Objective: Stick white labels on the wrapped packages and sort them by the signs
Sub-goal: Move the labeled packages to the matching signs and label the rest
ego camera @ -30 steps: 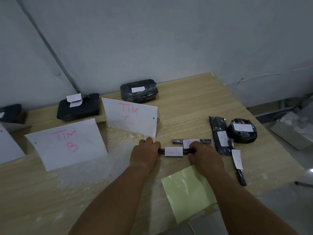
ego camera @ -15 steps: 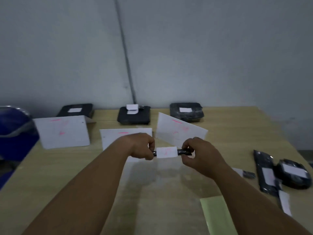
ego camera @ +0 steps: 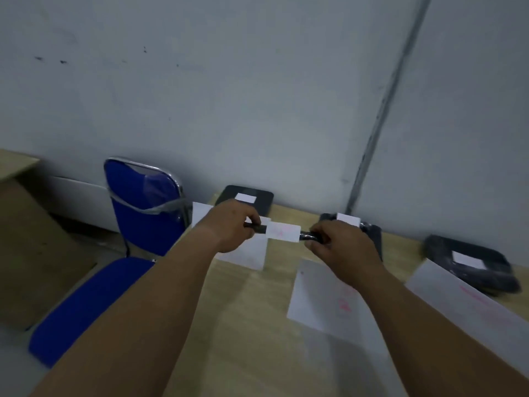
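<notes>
Head cam: left hand (ego camera: 232,227) and right hand (ego camera: 340,250) each pinch one end of the skinny black package (ego camera: 307,235), with the white label (ego camera: 283,232) round its middle. Its long axis runs 9 to 3 o'clock, up off the table (ego camera: 257,310). The leftmost sign (ego camera: 252,255) sits just behind it, with a flat labeled package (ego camera: 226,196) at 12 o'clock. I'd guess the left hand is closer for the drop.

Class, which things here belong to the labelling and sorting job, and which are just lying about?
Job: thin black wrapped package with white label, gripped by left hand and right hand; black wrapped packages by the wall; white paper signs.
Lying about: blue metal-framed chair; brown cardboard box.
</notes>
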Action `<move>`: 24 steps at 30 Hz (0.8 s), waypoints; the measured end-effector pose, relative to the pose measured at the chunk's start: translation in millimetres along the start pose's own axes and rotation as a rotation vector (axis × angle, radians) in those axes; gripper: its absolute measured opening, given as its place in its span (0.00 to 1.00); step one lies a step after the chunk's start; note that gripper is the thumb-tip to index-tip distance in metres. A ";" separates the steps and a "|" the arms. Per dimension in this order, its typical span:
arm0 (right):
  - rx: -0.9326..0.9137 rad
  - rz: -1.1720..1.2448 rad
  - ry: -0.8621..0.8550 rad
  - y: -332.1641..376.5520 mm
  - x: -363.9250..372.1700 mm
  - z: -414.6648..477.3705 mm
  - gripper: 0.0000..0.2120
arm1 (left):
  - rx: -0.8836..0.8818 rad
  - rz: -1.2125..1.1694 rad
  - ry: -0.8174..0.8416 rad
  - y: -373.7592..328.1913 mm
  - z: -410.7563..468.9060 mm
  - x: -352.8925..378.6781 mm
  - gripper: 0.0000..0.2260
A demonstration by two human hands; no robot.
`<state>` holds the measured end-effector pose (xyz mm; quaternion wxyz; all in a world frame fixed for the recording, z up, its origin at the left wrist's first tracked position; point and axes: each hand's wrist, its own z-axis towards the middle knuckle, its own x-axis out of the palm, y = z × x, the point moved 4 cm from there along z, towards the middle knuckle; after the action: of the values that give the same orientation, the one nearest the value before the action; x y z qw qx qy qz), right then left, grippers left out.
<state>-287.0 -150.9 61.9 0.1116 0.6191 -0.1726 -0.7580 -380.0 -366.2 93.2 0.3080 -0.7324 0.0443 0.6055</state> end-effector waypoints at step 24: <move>0.307 -0.032 0.340 12.9 152.8 224.2 0.10 | 0.012 0.128 0.247 192.0 225.2 19.7 0.09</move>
<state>-538.5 -193.5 -31.4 0.0318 0.7502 -0.2548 -0.6093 -652.5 -401.3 -18.5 0.2654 -0.7953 0.1319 0.5289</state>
